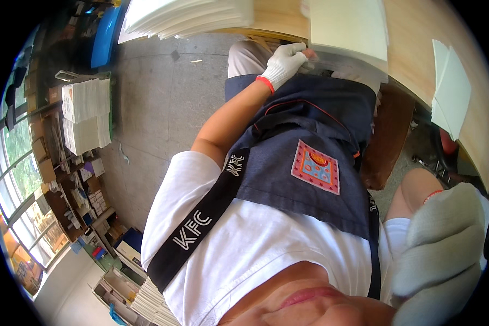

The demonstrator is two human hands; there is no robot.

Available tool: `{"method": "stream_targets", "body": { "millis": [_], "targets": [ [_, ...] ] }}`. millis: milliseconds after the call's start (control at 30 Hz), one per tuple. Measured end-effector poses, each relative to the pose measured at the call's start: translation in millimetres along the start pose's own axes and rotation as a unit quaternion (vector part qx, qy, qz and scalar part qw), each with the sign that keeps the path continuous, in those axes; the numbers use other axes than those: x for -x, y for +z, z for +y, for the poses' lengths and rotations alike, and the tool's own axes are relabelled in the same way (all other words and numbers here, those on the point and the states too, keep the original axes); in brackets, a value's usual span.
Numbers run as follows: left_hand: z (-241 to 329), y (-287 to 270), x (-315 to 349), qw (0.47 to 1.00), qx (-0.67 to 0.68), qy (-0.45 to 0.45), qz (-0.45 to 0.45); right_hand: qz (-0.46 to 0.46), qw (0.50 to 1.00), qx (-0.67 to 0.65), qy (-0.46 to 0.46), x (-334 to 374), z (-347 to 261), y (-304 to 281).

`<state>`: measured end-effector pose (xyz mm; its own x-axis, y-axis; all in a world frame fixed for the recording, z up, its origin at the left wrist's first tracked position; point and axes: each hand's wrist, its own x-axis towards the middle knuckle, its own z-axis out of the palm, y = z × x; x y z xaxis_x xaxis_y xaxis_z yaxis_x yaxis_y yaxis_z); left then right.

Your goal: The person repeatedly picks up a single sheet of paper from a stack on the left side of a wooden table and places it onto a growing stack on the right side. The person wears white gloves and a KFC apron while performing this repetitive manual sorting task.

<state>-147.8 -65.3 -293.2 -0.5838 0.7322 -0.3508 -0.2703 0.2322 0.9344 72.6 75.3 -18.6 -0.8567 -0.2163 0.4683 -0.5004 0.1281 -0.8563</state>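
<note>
My left hand (pixel 288 62), in a white knit glove with a bare fingertip showing, is at the near edge of the work table. Its fingers are curled beside a stack of pale sheets (pixel 348 27). A blurred, greyish see-through strip (pixel 348 61) runs along the stack's near edge by the fingertips; whether the hand grips it is unclear. My right hand (pixel 443 250), gloved too, is raised very close at the lower right. Its fingers are bent and pressed together, and anything inside them is hidden.
Another stack of white sheets (pixel 190 16) stands at the far left of the wooden table (pixel 418 32). Folded pale sheets (pixel 451 89) overhang its right edge. A brown seat (pixel 388 138) is beside my apron (pixel 309 125). On the left are bundled paper stacks (pixel 87 117) and cluttered shelves (pixel 73 201).
</note>
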Motion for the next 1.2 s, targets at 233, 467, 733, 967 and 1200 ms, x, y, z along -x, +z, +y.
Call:
{"method": "stream_targets", "body": {
  "millis": [233, 467, 733, 967, 1200],
  "targets": [
    [1.9, -4.0, 12.7, 0.996, 0.071, -0.044, -0.001, 0.202, 0.952, 0.025, 0.231, -7.9, 89.5, 17.0],
    [-3.8, -9.7, 5.7, 0.997, 0.052, -0.041, -0.031, 0.087, 0.836, 0.490, 0.232, 8.3, 242.3, 50.4],
    [-1.0, -6.8, 6.7, 1.000, 0.013, -0.007, -0.027, 0.019, 0.780, 0.563, 0.273, -2.5, 261.7, 58.1],
    [0.8, -12.6, 23.0, 0.999, 0.016, -0.028, 0.014, 0.566, 0.700, -0.399, 0.174, 163.9, 223.2, -15.9],
    [-2.9, -32.2, 18.0, 0.804, -0.436, 0.360, 0.183, 0.276, 0.714, 0.288, 0.576, 296.4, 198.8, 4.8]
  ]
}}
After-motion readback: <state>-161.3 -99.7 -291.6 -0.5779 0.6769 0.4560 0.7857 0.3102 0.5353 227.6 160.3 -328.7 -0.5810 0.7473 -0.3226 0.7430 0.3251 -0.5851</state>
